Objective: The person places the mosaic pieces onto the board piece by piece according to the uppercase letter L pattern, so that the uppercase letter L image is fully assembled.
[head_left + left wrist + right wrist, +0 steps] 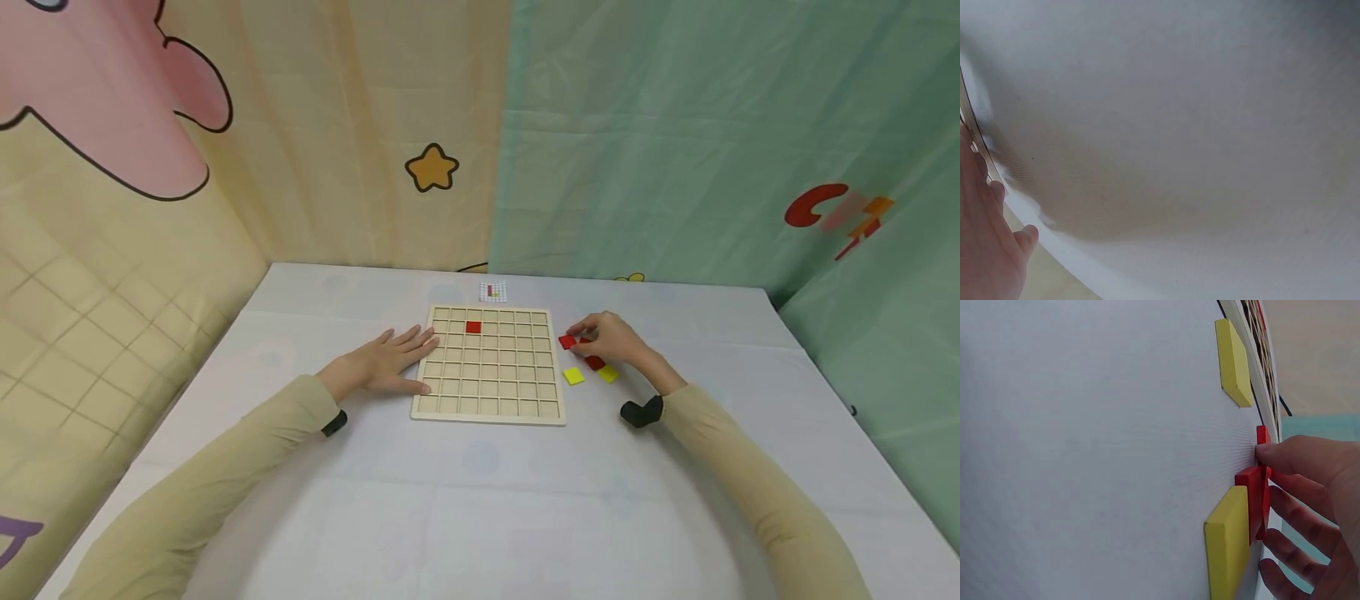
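Note:
A square wooden grid board (pixel 487 419) lies flat on the table, with one red tile (pixel 473 327) in a cell of an upper row. My left hand (pixel 386 362) rests spread at the board's left edge, fingertips and thumb over the rim; in the left wrist view only part of that hand (pixel 988 231) shows. To the right of the board, my right hand (pixel 611 340) pinches a red square tile (pixel 566 342) between thumb and fingers. Beneath and beside this hand lie another red tile (pixel 595 363) and a yellow tile (pixel 608 374). A second yellow tile (pixel 573 376) lies nearer the board.
Behind the board lies a small card (pixel 492 291) printed with a grid and a few coloured squares. A white cloth covers the table (pixel 480 508). Printed curtains (pixel 675 150) hang along the back and sides.

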Demonstrator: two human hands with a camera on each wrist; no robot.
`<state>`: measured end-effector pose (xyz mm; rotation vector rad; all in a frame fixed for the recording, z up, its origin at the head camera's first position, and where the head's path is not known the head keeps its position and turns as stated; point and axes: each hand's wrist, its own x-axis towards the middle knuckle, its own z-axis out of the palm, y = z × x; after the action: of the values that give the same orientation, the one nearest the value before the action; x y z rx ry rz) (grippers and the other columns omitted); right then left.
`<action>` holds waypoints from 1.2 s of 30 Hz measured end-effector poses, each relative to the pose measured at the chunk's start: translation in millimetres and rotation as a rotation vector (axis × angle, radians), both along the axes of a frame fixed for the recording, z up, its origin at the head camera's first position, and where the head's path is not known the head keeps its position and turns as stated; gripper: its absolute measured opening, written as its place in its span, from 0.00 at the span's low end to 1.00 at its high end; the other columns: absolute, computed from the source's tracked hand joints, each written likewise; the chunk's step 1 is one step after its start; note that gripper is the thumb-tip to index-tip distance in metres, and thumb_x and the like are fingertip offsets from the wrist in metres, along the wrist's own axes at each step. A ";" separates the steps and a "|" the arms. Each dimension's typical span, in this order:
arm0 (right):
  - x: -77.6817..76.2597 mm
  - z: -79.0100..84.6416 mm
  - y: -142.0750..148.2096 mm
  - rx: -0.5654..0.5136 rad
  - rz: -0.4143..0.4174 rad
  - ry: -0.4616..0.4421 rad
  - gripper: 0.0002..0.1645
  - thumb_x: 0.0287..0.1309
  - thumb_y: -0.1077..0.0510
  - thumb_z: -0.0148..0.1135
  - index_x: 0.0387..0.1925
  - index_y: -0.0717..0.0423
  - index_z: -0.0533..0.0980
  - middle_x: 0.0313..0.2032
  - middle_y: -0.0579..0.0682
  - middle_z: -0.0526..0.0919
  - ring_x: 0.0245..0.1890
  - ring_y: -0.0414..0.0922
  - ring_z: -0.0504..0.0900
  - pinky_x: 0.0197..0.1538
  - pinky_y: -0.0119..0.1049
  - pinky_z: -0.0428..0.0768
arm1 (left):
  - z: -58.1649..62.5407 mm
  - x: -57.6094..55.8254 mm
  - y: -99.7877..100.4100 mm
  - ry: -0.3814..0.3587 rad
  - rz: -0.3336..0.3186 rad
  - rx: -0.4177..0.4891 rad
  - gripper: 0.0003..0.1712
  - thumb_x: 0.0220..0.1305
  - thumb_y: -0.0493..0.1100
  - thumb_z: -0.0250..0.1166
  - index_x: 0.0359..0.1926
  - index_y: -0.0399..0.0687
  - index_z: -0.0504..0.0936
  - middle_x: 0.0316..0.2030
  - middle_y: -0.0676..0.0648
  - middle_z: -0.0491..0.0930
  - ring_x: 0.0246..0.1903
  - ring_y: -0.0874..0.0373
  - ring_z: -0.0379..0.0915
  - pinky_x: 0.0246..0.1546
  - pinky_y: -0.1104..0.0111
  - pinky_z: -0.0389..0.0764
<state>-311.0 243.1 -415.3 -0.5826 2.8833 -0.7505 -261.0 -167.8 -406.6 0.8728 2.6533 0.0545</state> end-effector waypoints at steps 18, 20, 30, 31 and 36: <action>0.5 10.9 -11.8 0.115 -0.044 0.085 0.18 0.52 0.45 0.69 0.40 0.52 0.85 0.36 0.48 0.87 0.36 0.46 0.78 0.34 0.34 0.76 | -2.0 -0.9 -0.8 0.021 -0.010 -0.013 0.53 0.63 0.72 0.49 0.77 0.52 0.39 0.77 0.48 0.35 0.76 0.47 0.28 0.73 0.43 0.37; 0.2 12.8 -17.0 0.110 -0.036 0.102 0.18 0.51 0.44 0.69 0.40 0.51 0.85 0.35 0.47 0.87 0.35 0.45 0.78 0.34 0.34 0.76 | -3.0 -1.2 -0.9 0.026 -0.009 -0.014 0.53 0.63 0.72 0.49 0.77 0.52 0.39 0.77 0.48 0.35 0.76 0.48 0.29 0.73 0.44 0.37; -4.6 19.5 -54.9 0.083 0.013 0.155 0.19 0.50 0.45 0.70 0.39 0.52 0.85 0.35 0.47 0.88 0.36 0.46 0.78 0.37 0.36 0.75 | -5.8 -2.3 -1.0 0.030 -0.005 -0.022 0.53 0.63 0.74 0.47 0.77 0.55 0.38 0.77 0.51 0.33 0.76 0.50 0.27 0.73 0.44 0.37; -4.8 19.7 -59.1 0.076 0.018 0.155 0.19 0.50 0.45 0.70 0.39 0.52 0.85 0.35 0.47 0.88 0.36 0.46 0.78 0.37 0.36 0.75 | -5.4 -2.1 -0.8 0.028 -0.004 -0.020 0.53 0.63 0.74 0.47 0.77 0.55 0.38 0.77 0.50 0.33 0.76 0.50 0.27 0.73 0.44 0.37; -5.2 18.4 -80.5 0.045 0.055 0.159 0.17 0.51 0.47 0.70 0.38 0.54 0.86 0.35 0.48 0.88 0.35 0.45 0.78 0.38 0.36 0.75 | -3.8 -1.4 -0.7 0.023 -0.004 -0.021 0.53 0.63 0.74 0.47 0.77 0.55 0.38 0.77 0.50 0.33 0.76 0.49 0.27 0.73 0.44 0.37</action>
<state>-316.2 162.5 -396.9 -0.7446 3.0053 -0.6575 -262.4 -168.5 -410.4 0.8770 2.6686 0.0152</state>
